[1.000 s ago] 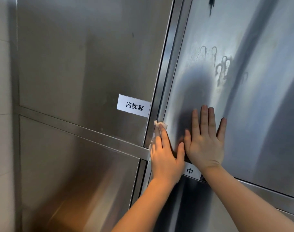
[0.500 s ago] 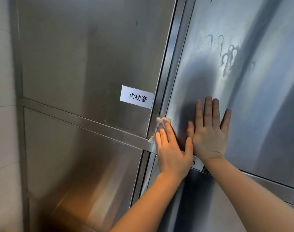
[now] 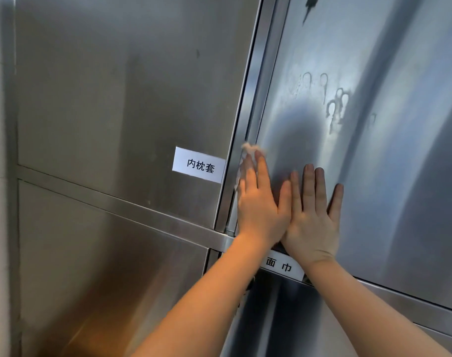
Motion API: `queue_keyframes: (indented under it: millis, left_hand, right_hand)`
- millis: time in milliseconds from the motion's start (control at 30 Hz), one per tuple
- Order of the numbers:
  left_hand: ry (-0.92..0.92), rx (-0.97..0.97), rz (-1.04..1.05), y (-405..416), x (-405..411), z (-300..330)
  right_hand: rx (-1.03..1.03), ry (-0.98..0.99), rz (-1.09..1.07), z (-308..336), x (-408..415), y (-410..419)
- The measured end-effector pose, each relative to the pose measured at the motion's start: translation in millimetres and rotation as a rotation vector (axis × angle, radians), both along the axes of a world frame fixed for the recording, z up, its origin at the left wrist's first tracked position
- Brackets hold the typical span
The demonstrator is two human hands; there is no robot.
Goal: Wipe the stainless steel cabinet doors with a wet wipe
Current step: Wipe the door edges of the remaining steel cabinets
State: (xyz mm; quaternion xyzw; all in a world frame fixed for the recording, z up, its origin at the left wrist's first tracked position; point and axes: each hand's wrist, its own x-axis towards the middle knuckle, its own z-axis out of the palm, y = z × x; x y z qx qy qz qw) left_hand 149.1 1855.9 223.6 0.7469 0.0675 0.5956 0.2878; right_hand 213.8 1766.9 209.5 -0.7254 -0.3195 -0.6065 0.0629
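- The right door is being wiped; a hazy film and looped finger smears are seen above and to the right of the hands, so much of this panel is judged still undone.
- The left door, across the vertical frame from the hands, is untouched by either hand; whether it has been wiped cannot be told from its even sheen.
- The lower doors, below the wrists, are likewise untouched now, and are judged as work left.
- The left hand is laid flat with straight fingers, and the wipe is pressed under it against the right door's left edge, beside the frame.
- The right hand is spread flat on the same door, just right of the left hand and touching it at the thumb; nothing is held in it, and it seems to be used as a brace.
- The wipe is mostly hidden; only a crumpled white edge is shown beyond the left fingertips and along that hand's outer side.
- Two paper labels are seen: one left of the wipe, one partly covered below the wrists.
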Motion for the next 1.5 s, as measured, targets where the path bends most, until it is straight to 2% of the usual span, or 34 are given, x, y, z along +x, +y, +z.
queue_keyframes:
  millis: [133,233,367,600,667,800,1033,1133,1200,1267,1333,1500]
  left_hand:
    - [-0.003,0.032,0.027,1.8,0.8,45.7]
    - [0.003,0.024,0.032,1.5,-1.7,12.4]
    - [0.122,-0.044,0.046,-5.7,-11.8,-44.5]
    - [0.051,0.046,0.07,4.7,0.1,33.6]
    - [0.054,0.034,0.064,0.5,-3.6,15.4]
    - [0.203,-0.041,0.039,-4.6,-17.1,-39.5]
    - [0.038,0.026,0.059,3.2,-0.9,66.6]
    - [0.055,0.009,0.061,-2.1,-3.3,25.7]
    - [0.153,-0.044,0.075,-11.2,-12.5,-26.3]
    - [0.251,-0.105,0.088,-12.6,-16.1,-47.4]
    - [0.231,-0.116,0.076,-6.6,-10.9,-20.8]
    - [0.011,-0.001,0.062,6.2,3.1,83.1]
  right_hand:
    - [0.032,-0.009,0.041,1.1,-2.3,2.1]
    - [-0.004,0.017,0.021,0.5,-1.2,1.0]
    - [-0.016,0.032,-0.01,0.6,-0.7,-0.6]
    - [-0.003,0.018,0.005,1.0,-2.6,0.5]
    - [-0.023,0.023,-0.016,0.7,-2.1,-0.4]
    - [-0.027,0.024,-0.03,0.5,-1.3,-0.9]
    - [0.008,0.027,0.0,1.0,-3.8,2.0]
    - [-0.008,0.014,-0.018,0.4,-1.2,0.2]
    - [-0.026,0.008,-0.038,-0.6,0.6,-1.0]
    - [-0.02,0.005,-0.034,-1.0,2.0,-1.1]
    - [-0.007,-0.003,-0.016,-0.5,2.1,0.0]
    - [0.037,0.007,0.027,-1.0,-0.5,2.0]
